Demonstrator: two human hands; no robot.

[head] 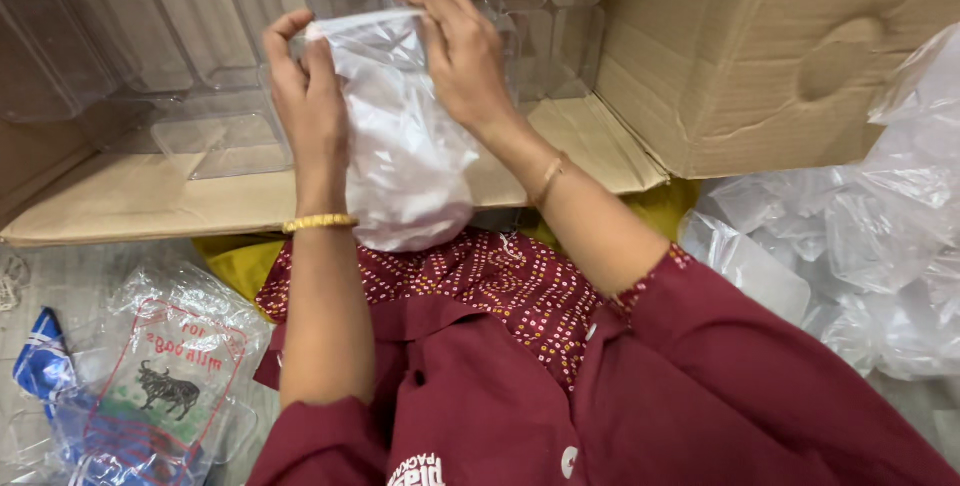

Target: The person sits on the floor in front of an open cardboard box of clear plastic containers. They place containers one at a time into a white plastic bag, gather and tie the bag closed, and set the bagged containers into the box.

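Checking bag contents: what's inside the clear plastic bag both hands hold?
The clear plastic bag bulges at the bottom with something whitish; the film blurs it, so its kind cannot be told. The left hand and right hand pinch its top edge, covering the opening.

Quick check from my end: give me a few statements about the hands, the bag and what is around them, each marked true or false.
1. Both hands grip the top of the clear plastic bag. True.
2. The left hand is empty. False: its fingers pinch the bag's top edge.
3. The right hand rests on the cardboard box. False: it holds the bag.
4. Clear plastic trays lie behind the bag. True.
5. A printed bag lies at lower left. True.
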